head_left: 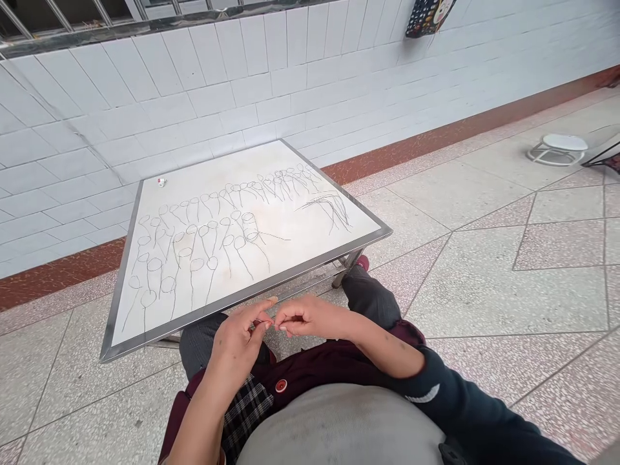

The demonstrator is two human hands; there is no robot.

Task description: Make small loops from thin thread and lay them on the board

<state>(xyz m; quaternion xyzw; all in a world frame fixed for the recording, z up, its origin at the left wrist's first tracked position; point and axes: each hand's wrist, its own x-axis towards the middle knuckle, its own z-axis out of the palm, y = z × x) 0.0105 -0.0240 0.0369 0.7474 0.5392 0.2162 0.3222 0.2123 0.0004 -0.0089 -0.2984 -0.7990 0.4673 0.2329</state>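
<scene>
Both hands meet over my lap, just off the near edge of a white table (300, 252). My left hand (239, 336) pinches something thin between thumb and fingers; it is too small to make out. Close beside it, my right hand (307, 316) has its fingertips pressed together at the same thin item. On the tabletop lie rows of dark thin wires, many with a round loop (154, 264) at one end and a long tail. A bundle of straighter dark wires (334, 206) rests toward the table's right side.
A small white and red object (161, 183) sits at the table's far left corner. Behind the table is a white tiled wall (208, 97). A white round stool (562, 145) stands on the floor at the far right. A patterned bag (426, 18) hangs on the wall.
</scene>
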